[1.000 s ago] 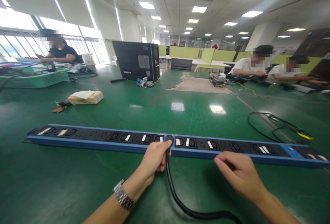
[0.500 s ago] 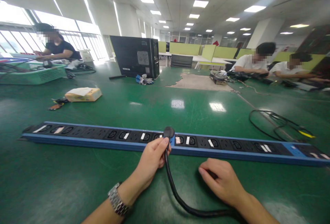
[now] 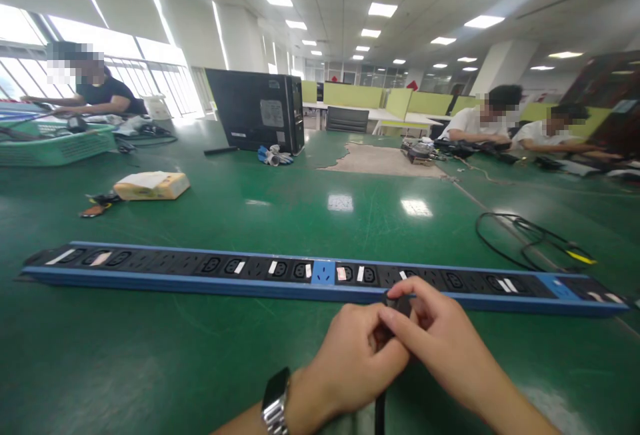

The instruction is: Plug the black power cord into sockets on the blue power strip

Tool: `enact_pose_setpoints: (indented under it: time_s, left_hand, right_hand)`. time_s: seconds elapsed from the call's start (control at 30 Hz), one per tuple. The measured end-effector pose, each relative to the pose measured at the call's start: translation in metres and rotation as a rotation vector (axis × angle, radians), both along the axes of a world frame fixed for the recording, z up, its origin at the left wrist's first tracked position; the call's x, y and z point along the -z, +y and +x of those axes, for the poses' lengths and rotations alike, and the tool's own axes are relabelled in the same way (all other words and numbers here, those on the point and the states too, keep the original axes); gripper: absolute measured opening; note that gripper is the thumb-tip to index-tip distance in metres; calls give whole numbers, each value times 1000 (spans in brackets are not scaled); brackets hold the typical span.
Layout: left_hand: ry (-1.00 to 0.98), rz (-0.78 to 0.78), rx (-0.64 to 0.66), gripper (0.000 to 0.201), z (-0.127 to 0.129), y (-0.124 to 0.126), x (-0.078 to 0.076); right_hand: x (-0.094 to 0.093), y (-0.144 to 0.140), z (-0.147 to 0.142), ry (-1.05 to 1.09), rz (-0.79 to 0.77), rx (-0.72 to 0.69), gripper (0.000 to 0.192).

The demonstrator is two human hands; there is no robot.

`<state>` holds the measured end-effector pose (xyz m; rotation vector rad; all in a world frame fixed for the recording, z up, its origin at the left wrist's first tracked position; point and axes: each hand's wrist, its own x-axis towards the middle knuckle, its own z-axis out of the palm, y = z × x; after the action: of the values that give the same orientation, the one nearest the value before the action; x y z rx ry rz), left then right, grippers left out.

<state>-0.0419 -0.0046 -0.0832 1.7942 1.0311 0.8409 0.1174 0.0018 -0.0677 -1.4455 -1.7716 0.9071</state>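
A black power plug [image 3: 399, 303] is held between my two hands, just in front of the power strip and off its sockets. My left hand [image 3: 353, 351] is closed around the plug's cable end; its fingertips are partly hidden. The thumb and forefinger of my right hand [image 3: 443, 331] pinch the plug from the other side. Below them the black cable [image 3: 380, 413] drops out of the picture. The long blue power strip [image 3: 210, 283] lies across the table, its black sockets facing up. A blue socket [image 3: 323, 273] shows bare near its middle.
Behind the strip lie a tissue pack [image 3: 153, 185], a coiled black cable [image 3: 520, 238] and gloves [image 3: 275, 155] beside a black computer case [image 3: 255, 111]. At far left stands a green basket [image 3: 60, 148]. One person sits at left, two at right.
The plug has left the blue middle socket and moved right, toward me. My right hand has come in and taken hold of it alongside my left. The view has shifted slightly.
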Motion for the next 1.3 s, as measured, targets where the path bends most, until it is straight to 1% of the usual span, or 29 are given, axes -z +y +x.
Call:
enact_pose_setpoints:
  time_s: [0.07, 0.1, 0.13, 0.2, 0.23, 0.27, 0.3, 0.37, 0.43, 0.53, 0.6, 0.67, 0.77, 0.87, 0.97, 1.03, 1.1, 1.13, 1.23, 1.3]
  left_hand:
    - [49, 116, 48, 20, -3, 5, -10]
    - [68, 186, 40, 20, -8, 10, -15]
    - [87, 260, -2, 20, -14, 17, -19]
    - [150, 394, -185, 23, -29, 33, -21]
    - [207, 443, -285, 23, -36, 42, -20]
    - [277, 478, -354, 25, -42, 50, -16]
    - [348, 503, -385, 26, -46, 57, -11]
    - [487, 537, -373, 29, -52, 66, 1]
    - [599, 582, -344, 30, -52, 69, 12]
    - [687, 659, -353, 30, -50, 67, 21]
    - [700, 690, -363, 29, -49, 65, 23]
    - [708, 704, -363, 29, -49, 65, 23]
    - [724, 697, -365, 29, -50, 66, 22]
    - [736, 687, -363, 29, -50, 66, 22]
    - [744, 684, -364, 30, -49, 65, 21]
    - [750, 684, -366, 30, -49, 65, 21]
    - [756, 685, -370, 29, -48, 65, 21]
    - [760, 684, -371, 28, -48, 66, 21]
    - [771, 678, -367, 28, -48, 66, 20]
    - [777, 673, -364, 29, -48, 66, 20]
  right_hand:
    - [-12, 16, 7, 51, -64, 36, 29]
    - [-17, 25, 12, 85, -106, 44, 28]
    - [-21, 34, 17, 101, -140, 53, 29]
    - [-26, 52, 25, 70, -146, 51, 27]
    - [-26, 60, 27, 36, -131, 28, 26]
    - [-25, 67, 29, -4, -117, -1, 24]
    - [-24, 73, 30, -45, -106, -30, 24]
    - [-21, 83, 29, -124, -92, -66, 28]
    - [-18, 90, 27, -204, -97, -82, 31]
    - [-21, 94, 22, -323, -123, -119, 35]
    - [-25, 92, 18, -418, -109, -128, 36]
    - [-28, 87, 13, -535, -50, -122, 36]
    - [-27, 76, 8, -666, 25, -99, 35]
    - [-18, 69, 5, -702, 50, -67, 33]
    - [-8, 69, 6, -686, 61, -50, 32]
    - [-7, 71, 5, -667, 64, -55, 32]
    - [-14, 70, 4, -636, 74, -58, 32]
    - [-21, 69, 3, -609, 91, -51, 32]
    - [-51, 66, 5, -505, 194, 15, 33]
    - [-69, 66, 15, -471, 218, 53, 35]
